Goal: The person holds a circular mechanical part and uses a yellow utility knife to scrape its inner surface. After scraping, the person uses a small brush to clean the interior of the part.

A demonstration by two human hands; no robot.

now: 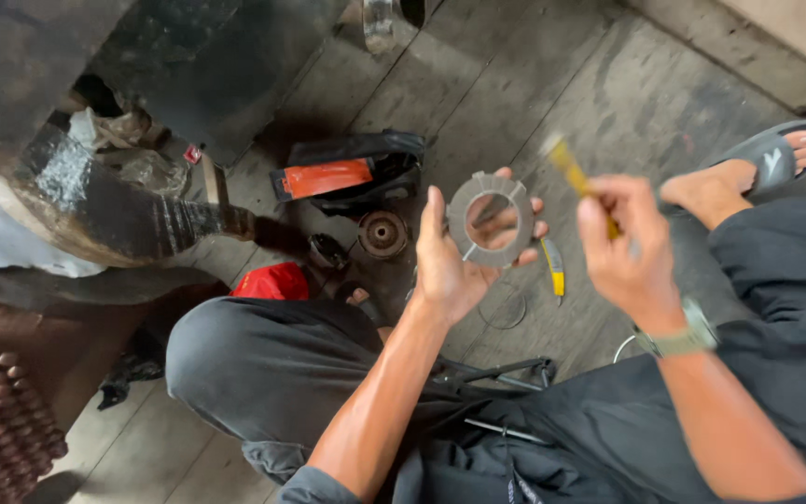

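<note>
My left hand holds up a flat grey metal ring with small tabs round its rim, gripped between thumb and fingers. To its right, my right hand is closed on a thin yellow-handled tool, which is blurred and angled up to the left, close to the ring's right edge. A watch sits on my right wrist. I am seated low on the floor with both knees in dark trousers.
On the concrete floor beyond my hands lie a round rusty metal part, a small dark round part, a black pouch with an orange panel, a yellow-handled tool, a wire ring and a red rag. A sandalled foot rests at right.
</note>
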